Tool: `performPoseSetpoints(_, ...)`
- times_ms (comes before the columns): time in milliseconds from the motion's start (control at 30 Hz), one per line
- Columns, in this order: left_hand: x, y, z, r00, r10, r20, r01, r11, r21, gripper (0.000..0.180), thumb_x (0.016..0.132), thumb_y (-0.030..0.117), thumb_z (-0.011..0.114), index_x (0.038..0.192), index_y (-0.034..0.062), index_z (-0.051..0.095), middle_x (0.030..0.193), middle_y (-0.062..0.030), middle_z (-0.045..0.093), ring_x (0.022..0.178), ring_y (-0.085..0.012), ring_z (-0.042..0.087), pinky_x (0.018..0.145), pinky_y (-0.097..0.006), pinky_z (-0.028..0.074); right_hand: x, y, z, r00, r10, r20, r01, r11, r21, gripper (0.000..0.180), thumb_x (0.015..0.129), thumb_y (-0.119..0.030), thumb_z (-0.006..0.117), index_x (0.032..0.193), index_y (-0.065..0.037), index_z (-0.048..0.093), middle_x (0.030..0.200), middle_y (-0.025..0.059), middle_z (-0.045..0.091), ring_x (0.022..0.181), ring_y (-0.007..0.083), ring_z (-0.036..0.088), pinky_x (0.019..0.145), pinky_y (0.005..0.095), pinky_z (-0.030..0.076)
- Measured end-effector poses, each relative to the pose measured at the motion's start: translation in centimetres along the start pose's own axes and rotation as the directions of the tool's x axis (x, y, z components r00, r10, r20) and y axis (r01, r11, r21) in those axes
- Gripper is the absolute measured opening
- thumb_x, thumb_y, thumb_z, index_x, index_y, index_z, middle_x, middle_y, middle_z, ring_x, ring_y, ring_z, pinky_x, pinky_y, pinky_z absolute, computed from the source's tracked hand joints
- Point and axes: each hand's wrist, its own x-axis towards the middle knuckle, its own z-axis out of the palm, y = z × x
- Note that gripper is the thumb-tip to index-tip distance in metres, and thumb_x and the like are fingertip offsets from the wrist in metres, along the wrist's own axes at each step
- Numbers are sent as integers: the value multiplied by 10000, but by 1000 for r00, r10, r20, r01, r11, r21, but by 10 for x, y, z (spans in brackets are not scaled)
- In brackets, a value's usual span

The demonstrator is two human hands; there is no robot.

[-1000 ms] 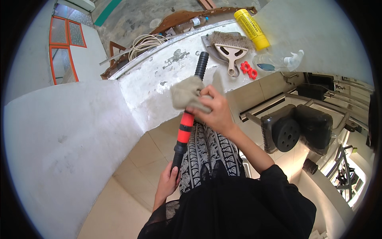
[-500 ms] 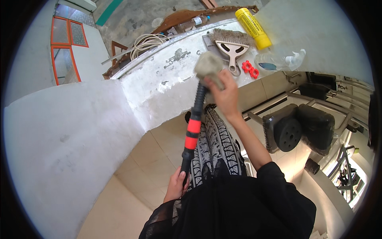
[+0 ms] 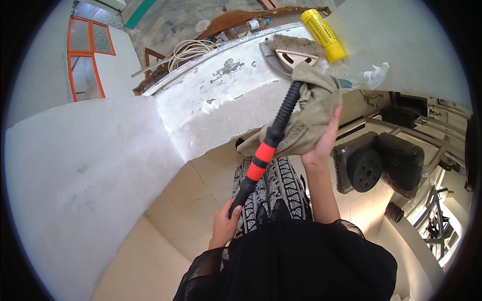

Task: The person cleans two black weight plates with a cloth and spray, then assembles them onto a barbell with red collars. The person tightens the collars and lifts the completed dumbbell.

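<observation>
My left hand is closed around the lower black end of a black-and-red bar. The bar slants up to the right, ribbed near its top, with two red bands at the middle. An olive-tan cloth lies behind and beside the bar's upper end, hanging partly unfolded. My right hand supports the cloth from below and the right; its thumb side shows, and most of its fingers are behind the fabric. Just beyond the cloth, a hand brush rests in a grey dustpan on the ledge.
On the white peeling ledge are a yellow cylinder and a clear spray bottle. Coiled pale cable and a plastic bottle lie past its far edge. Black padded gym equipment stands at right.
The bar has tilted to the right. The cloth, bunched near the bar's top before, now hangs spread open. My right hand has moved right and down, and the cloth now covers the red pieces.
</observation>
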Motion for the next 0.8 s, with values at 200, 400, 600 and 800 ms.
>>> performPoseSetpoints(200,3,-6,-27,994,111,-7,-104,950,295,272,882,277,526,1015,45,569,543,-79,491,463,-177,498,465,-306,369,-4,-40,-21,967,-213,-142,220,975,33,595,892,-521,386,1303,-90,377,1235,107,492,1068,276,524,953,433,396)
performPoseSetpoints(400,-8,-29,-44,988,-132,-80,114,975,-192,343,923,346,456,986,15,518,517,23,411,420,-58,386,395,-226,286,-26,-48,-64,998,-58,8,57,988,141,618,893,-484,335,1343,-60,316,1307,162,424,1147,324,467,1003,452,341)
performPoseSetpoints(600,21,34,9,977,-39,209,133,879,-458,489,886,545,403,963,62,431,499,28,372,347,-42,315,303,-186,245,-64,46,-29,869,156,469,142,829,-540,545,830,-211,629,1264,-6,370,1149,86,499,1055,182,491,908,317,396)
performPoseSetpoints(800,25,60,11,876,94,474,274,712,-647,511,887,541,408,1004,44,410,536,7,376,384,-44,321,339,-178,243,-47,38,9,890,92,447,113,904,-412,457,836,-256,636,1159,13,458,1016,54,537,945,130,508,816,280,430)
